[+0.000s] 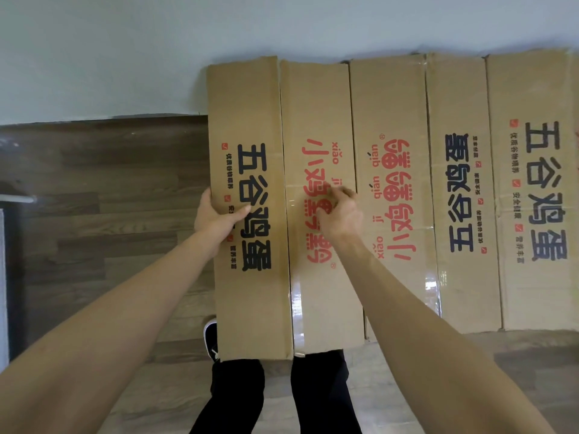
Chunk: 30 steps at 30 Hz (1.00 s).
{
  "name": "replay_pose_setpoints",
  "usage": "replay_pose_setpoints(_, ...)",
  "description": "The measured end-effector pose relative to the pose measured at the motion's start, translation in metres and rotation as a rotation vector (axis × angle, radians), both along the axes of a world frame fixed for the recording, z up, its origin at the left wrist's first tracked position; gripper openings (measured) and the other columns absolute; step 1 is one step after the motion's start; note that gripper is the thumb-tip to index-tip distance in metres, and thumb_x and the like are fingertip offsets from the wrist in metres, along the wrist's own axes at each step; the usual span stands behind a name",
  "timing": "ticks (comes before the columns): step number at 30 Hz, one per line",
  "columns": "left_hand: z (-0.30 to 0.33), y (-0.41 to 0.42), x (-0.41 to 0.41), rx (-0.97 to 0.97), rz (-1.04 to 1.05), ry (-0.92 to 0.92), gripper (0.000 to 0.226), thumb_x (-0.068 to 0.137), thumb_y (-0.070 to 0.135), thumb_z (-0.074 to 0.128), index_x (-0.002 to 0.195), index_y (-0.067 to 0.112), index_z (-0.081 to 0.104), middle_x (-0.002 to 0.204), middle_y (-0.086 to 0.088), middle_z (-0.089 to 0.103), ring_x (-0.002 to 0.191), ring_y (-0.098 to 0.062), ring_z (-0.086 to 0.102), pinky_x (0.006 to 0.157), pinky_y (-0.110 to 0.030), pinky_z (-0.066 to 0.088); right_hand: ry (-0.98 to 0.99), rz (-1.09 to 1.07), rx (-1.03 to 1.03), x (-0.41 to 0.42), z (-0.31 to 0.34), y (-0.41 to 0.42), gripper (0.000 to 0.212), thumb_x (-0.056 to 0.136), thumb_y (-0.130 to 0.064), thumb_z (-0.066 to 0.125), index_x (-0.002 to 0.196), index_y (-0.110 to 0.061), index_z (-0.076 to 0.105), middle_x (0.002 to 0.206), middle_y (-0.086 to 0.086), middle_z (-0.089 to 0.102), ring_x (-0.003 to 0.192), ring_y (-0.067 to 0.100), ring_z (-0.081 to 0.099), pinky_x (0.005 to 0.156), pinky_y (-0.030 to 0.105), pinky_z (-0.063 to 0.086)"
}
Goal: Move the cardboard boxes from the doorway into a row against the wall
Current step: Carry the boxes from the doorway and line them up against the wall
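Observation:
Brown cardboard boxes with black and red Chinese print stand in a row along the pale wall (125, 51). The leftmost cardboard box (250, 302) lies nearest me, its taped top facing up and its far end against the wall. My left hand (216, 217) grips its left edge, thumb on top. My right hand (341, 211) holds its right edge, fingers curled down where it meets the second box (398, 104). A third box (532, 277) sits further right, cut off by the frame.
Dark wood-plank floor (109, 189) stretches to the left of the row. My legs in black trousers and a dark shoe (210, 339) stand at the near end of the leftmost box. A pale object (3, 277) lines the far left edge.

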State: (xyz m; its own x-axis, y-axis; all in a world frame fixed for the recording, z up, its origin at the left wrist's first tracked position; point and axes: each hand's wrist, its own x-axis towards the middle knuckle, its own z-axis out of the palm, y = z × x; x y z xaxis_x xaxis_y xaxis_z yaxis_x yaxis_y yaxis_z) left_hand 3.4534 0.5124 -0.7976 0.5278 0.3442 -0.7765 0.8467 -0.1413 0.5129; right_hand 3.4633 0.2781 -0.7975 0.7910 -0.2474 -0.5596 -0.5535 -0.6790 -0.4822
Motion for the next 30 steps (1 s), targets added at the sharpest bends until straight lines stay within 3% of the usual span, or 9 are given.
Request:
replay_pose_setpoints(2, -0.001, -0.005, -0.002, 0.054, -0.006, 0.000, 0.106, 0.080, 0.031, 0.086, 0.164, 0.029, 0.021, 0.162, -0.003, 0.042, 0.149, -0.033, 0.039, 0.116, -0.064, 0.037, -0.031, 0.122, -0.054, -0.014, -0.005, 0.003, 0.061, 0.097, -0.007, 0.064, 0.154, -0.008, 0.043, 0.156, 0.010, 0.039, 0.140, 0.030, 0.046, 0.116, 0.042, 0.043)
replay_pose_setpoints(4, -0.001, -0.011, -0.003, 0.088, -0.009, -0.008, 0.105, 0.083, 0.032, 0.084, 0.164, 0.029, 0.018, 0.163, -0.003, 0.041, 0.150, -0.033, 0.038, 0.117, -0.064, 0.036, 0.032, 0.239, -0.090, -0.023, -0.007, 0.002, 0.068, 0.100, -0.005, 0.054, 0.161, -0.007, 0.026, 0.168, 0.018, 0.018, 0.155, 0.035, 0.019, 0.126, 0.042, 0.026)
replay_pose_setpoints(6, -0.002, -0.014, -0.003, 0.114, -0.006, -0.021, 0.103, 0.084, 0.030, 0.082, 0.165, 0.028, 0.018, 0.162, -0.004, 0.042, 0.150, -0.034, 0.038, 0.118, -0.063, 0.035, 0.112, 0.342, -0.127, -0.024, -0.007, 0.001, 0.069, 0.103, -0.006, 0.045, 0.163, -0.008, 0.013, 0.171, 0.019, -0.001, 0.158, 0.037, 0.002, 0.127, 0.043, 0.022)
replay_pose_setpoints(12, -0.008, -0.014, 0.002, 0.156, -0.046, -0.011, 0.101, 0.087, 0.030, 0.080, 0.165, 0.027, 0.014, 0.162, -0.006, 0.040, 0.150, -0.035, 0.037, 0.119, -0.062, 0.034, 0.256, 0.407, -0.161, -0.004, -0.005, 0.010, 0.074, 0.099, 0.004, 0.039, 0.164, -0.008, 0.005, 0.170, 0.019, -0.013, 0.158, 0.038, -0.005, 0.124, 0.052, 0.026)
replay_pose_setpoints(14, 0.000, -0.013, 0.001, 0.131, -0.073, 0.048, 0.096, 0.089, 0.030, 0.078, 0.164, 0.025, 0.018, 0.161, -0.007, 0.043, 0.148, -0.035, 0.041, 0.116, -0.060, 0.038, 0.316, 0.337, -0.048, -0.002, 0.007, 0.003, 0.073, 0.100, 0.003, 0.041, 0.164, -0.013, 0.009, 0.172, 0.013, -0.006, 0.157, 0.038, 0.012, 0.118, 0.048, 0.039)
replay_pose_setpoints(17, 0.038, -0.011, 0.001, 0.107, -0.129, 0.108, 0.073, 0.092, 0.024, 0.074, 0.155, 0.018, 0.037, 0.152, -0.009, 0.054, 0.139, -0.034, 0.052, 0.112, -0.056, 0.045, 0.361, 0.081, 0.124, 0.004, 0.053, -0.008, 0.058, 0.104, -0.005, 0.046, 0.159, -0.017, 0.033, 0.158, 0.008, 0.044, 0.137, 0.035, 0.053, 0.110, 0.044, 0.048)
replay_pose_setpoints(21, 0.129, 0.000, 0.000, 0.082, -0.181, 0.046, 0.054, 0.098, 0.019, 0.067, 0.148, 0.013, 0.049, 0.146, -0.011, 0.058, 0.133, -0.032, 0.058, 0.107, -0.047, 0.047, 0.292, 0.047, 0.111, 0.000, 0.140, 0.000, 0.049, 0.104, -0.010, 0.049, 0.153, -0.010, 0.045, 0.149, 0.009, 0.054, 0.120, 0.029, 0.062, 0.088, 0.029, 0.047)
replay_pose_setpoints(25, 0.254, 0.010, -0.007, 0.027, -0.099, -0.099, 0.038, 0.099, 0.020, 0.065, 0.136, 0.016, 0.061, 0.137, -0.011, 0.065, 0.119, -0.028, 0.066, 0.106, -0.050, 0.053, 0.254, 0.128, 0.124, -0.012, 0.255, 0.013, 0.037, 0.103, -0.017, 0.055, 0.139, -0.011, 0.059, 0.135, 0.008, 0.065, 0.106, 0.021, 0.065, 0.085, 0.029, 0.052)
replay_pose_setpoints(30, 0.452, 0.023, -0.041, -0.007, -0.028, -0.368, 0.022, 0.103, 0.017, 0.059, 0.124, 0.014, 0.064, 0.124, -0.011, 0.069, 0.103, -0.024, 0.070, 0.094, -0.040, 0.058, 0.035, 0.263, 0.157, -0.033, 0.448, 0.040, 0.024, 0.103, -0.019, 0.054, 0.123, -0.010, 0.065, 0.103, 0.009, 0.076, 0.090, 0.023, 0.075, 0.080, 0.035, 0.062)
